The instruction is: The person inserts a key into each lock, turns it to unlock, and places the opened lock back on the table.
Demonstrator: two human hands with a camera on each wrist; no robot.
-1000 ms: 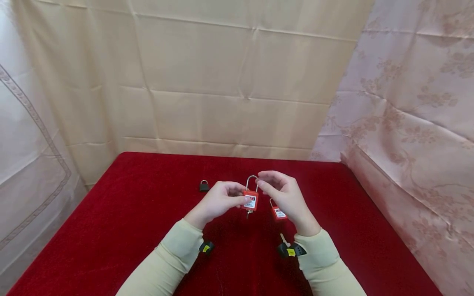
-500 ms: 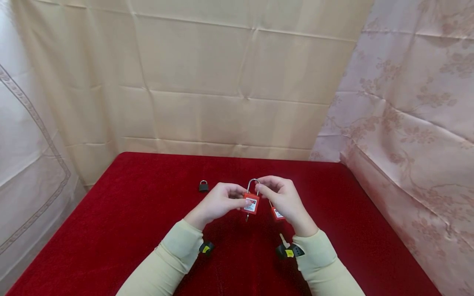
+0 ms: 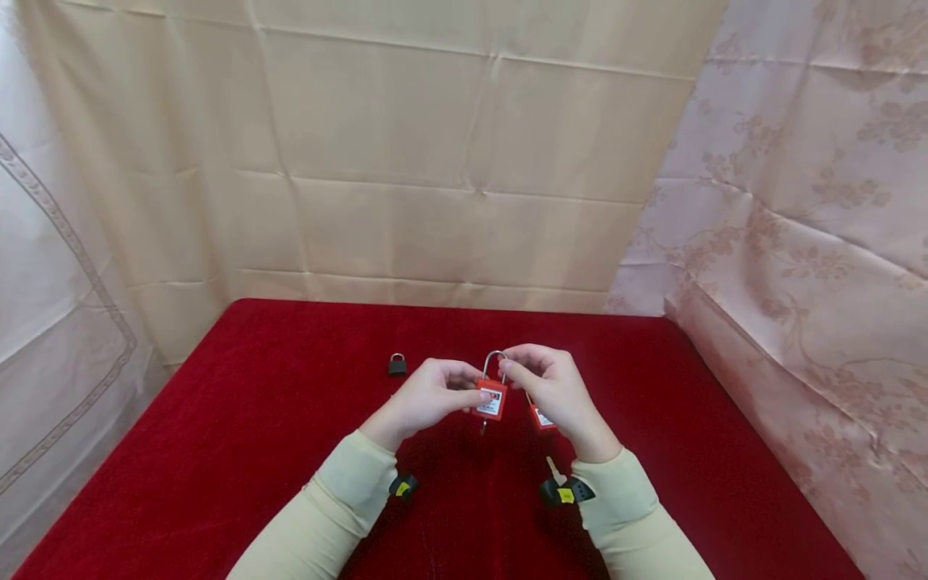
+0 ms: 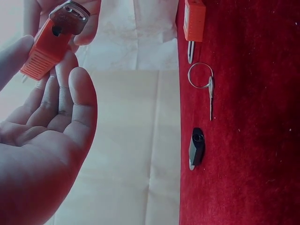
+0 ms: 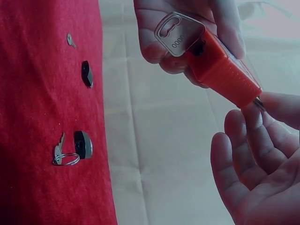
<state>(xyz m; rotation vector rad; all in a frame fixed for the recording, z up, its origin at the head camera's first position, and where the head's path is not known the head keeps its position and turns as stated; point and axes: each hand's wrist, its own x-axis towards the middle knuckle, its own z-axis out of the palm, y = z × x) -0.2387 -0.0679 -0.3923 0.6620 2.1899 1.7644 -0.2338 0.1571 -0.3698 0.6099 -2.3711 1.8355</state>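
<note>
Between my hands hangs a red padlock [image 3: 490, 403] with a white label, above the table. My left hand [image 3: 428, 396] grips its body, thumb across the label. The thumb and fingers of my right hand [image 3: 554, 387] pinch the right side of its metal shackle [image 3: 486, 364]. A flat metal key [image 5: 180, 33] stands in the keyhole at the padlock's bottom. Whether the shackle is fastened I cannot tell. Behind my right hand a second red padlock [image 3: 541, 417] lies on the table, partly covered in the head view.
A small black padlock [image 3: 397, 366] sits on the red-covered table [image 3: 290, 419], left of my hands. In the right wrist view lie two dark padlocks, one upper [image 5: 86, 74] and one lower [image 5: 83, 144], a small key [image 5: 70, 41] and a key on a ring [image 5: 58, 152]. A curtain [image 3: 435, 234] hangs behind.
Over the past second my right hand has come slightly down and left along with the shackle. The held padlock has dropped a little. During the last half second almost nothing has moved.
</note>
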